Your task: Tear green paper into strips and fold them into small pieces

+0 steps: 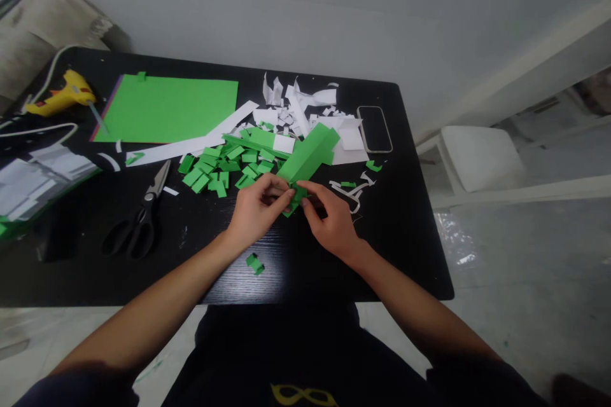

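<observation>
My left hand (260, 206) and my right hand (330, 216) meet over the black table, fingertips pinched on a small folded green paper piece (298, 193). Just beyond them a long green paper strip (308, 154) slants up to the right, its near end partly covered by my fingers. A pile of small folded green paper pieces (210, 168) spreads to the left of the strip. One more folded green piece (255, 264) lies alone nearer the table's front edge. Which fingers bear on the small piece is partly hidden.
Black-handled scissors (138, 219) lie at left, below green sheets (176, 108). A yellow glue gun (67, 94) with a cord rests at the far left, near a white-and-green paper construction (42, 181). White paper scraps (305, 98) and a phone (375, 129) are at the back.
</observation>
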### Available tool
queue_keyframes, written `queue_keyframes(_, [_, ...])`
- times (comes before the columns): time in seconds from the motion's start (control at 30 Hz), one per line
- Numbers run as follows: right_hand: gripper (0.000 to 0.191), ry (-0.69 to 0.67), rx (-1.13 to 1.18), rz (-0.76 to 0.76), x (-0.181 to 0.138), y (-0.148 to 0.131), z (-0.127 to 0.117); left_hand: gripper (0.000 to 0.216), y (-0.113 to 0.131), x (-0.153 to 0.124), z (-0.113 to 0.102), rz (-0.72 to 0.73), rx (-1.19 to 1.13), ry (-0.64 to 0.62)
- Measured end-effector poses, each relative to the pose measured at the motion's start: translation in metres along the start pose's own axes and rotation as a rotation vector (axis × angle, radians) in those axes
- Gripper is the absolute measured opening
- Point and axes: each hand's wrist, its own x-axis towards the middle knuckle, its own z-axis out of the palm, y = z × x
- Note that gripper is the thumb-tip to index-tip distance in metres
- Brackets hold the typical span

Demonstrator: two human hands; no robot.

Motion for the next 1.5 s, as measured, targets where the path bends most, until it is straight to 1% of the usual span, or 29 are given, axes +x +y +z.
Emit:
queue_keyframes(0.13, [0.033, 0.000, 0.030, 0.001, 0.000, 0.000, 0.001, 0.017, 0.000, 0.000, 0.000, -0.007, -0.010, 0.001])
queue_keyframes(0.3, [0.044, 0.009, 0.093, 0.067, 0.001, 0.000, 0.000, 0.023, 0.002, 0.000, 0.000, -0.021, -0.049, 0.008])
queue_keyframes(0.47, [0.033, -0.008, 0.112, 0.066, 0.002, -0.003, -0.002, 0.030, 0.004, 0.002, 0.001, -0.035, -0.099, 0.027])
queue_keyframes(0.6, [0.039, -0.010, 0.150, 0.097, 0.001, -0.002, -0.001, 0.033, 0.005, 0.003, 0.001, -0.035, -0.123, 0.021])
queue_keyframes(0.67, [0.038, -0.002, 0.161, 0.111, 0.001, -0.001, 0.000, 0.034, 0.005, 0.003, 0.001, -0.035, -0.124, 0.018])
queue_keyframes(0.8, [0.031, 0.018, 0.176, 0.122, 0.002, 0.002, 0.000, 0.033, 0.004, 0.002, 0.001, -0.029, -0.110, 0.004])
queue_keyframes(1.07, [0.028, 0.018, 0.192, 0.143, 0.001, 0.000, 0.000, 0.028, 0.004, 0.002, 0.001, -0.025, -0.094, -0.022])
queue_keyframes(1.17, [0.030, 0.022, 0.283, 0.190, 0.002, 0.001, 0.001, 0.026, 0.005, 0.002, 0.001, -0.024, -0.079, -0.021])
queue_keyframes(1.3, [0.034, 0.026, 0.438, 0.297, 0.004, 0.009, 0.001, 0.027, 0.004, 0.002, 0.001, -0.024, -0.084, -0.013])
queue_keyframes(1.4, [0.036, 0.034, 0.496, 0.374, 0.006, 0.013, 0.001, 0.031, 0.003, 0.002, 0.001, -0.031, -0.089, -0.006])
queue_keyframes(1.5, [0.039, 0.045, 0.536, 0.403, 0.007, 0.013, 0.001, 0.031, 0.003, 0.002, 0.001, -0.029, -0.086, -0.011])
